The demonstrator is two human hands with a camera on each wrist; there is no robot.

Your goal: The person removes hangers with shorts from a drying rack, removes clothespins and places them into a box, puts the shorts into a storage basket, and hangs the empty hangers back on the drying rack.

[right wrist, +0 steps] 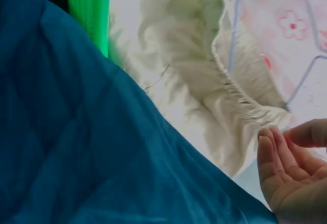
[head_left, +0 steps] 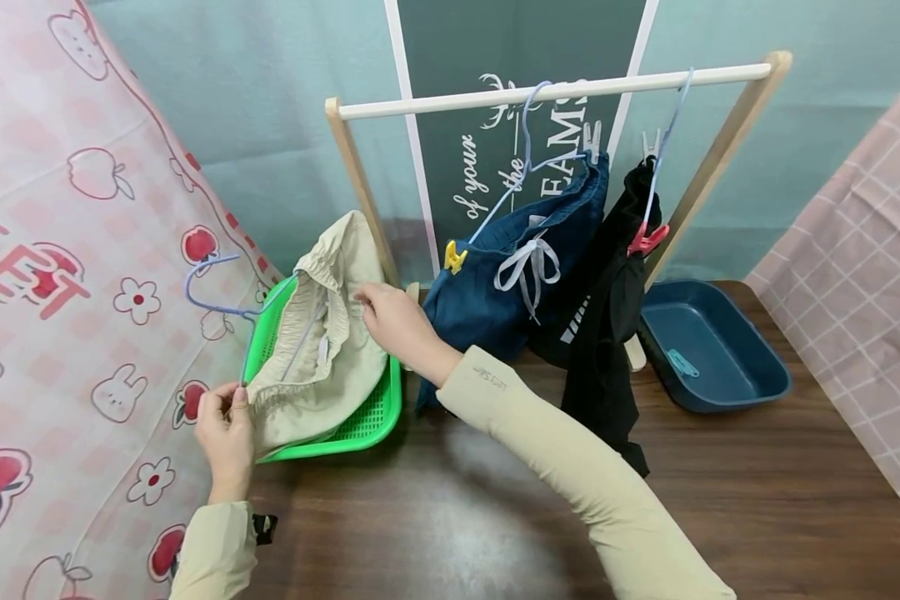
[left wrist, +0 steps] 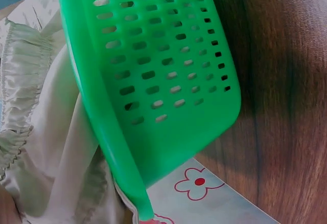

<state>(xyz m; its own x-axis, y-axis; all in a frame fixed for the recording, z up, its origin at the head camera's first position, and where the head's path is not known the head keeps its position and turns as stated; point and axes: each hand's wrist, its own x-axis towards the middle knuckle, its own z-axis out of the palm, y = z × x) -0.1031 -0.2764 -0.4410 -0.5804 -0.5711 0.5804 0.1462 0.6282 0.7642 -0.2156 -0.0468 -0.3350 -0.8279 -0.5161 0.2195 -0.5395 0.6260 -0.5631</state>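
Cream elastic-waist pants [head_left: 360, 350] lie over a green basket [head_left: 375, 417], their waistband spread round a lavender hanger [head_left: 217, 310]. At the waistband's near left corner, my left hand [head_left: 225, 429] pinches the cloth by the hanger's end. My right hand [head_left: 405, 325] is beside the pants on the right. In the right wrist view, the loosely bent fingers [right wrist: 268, 155] lie close to the waistband's other corner, with the thumb apart from them and no cloth seen between. The left wrist view shows the basket's side [left wrist: 168, 81] and the pants [left wrist: 46, 147], but little of the hand.
A rack with a white rail [head_left: 480, 102] stands behind. Blue pants [head_left: 487, 300] hang from it with a yellow clip [head_left: 454, 257], beside a black garment [head_left: 607, 333] with a red clip [head_left: 648, 240]. A dark blue tray [head_left: 720, 333] at right holds a teal clip [head_left: 682, 363].
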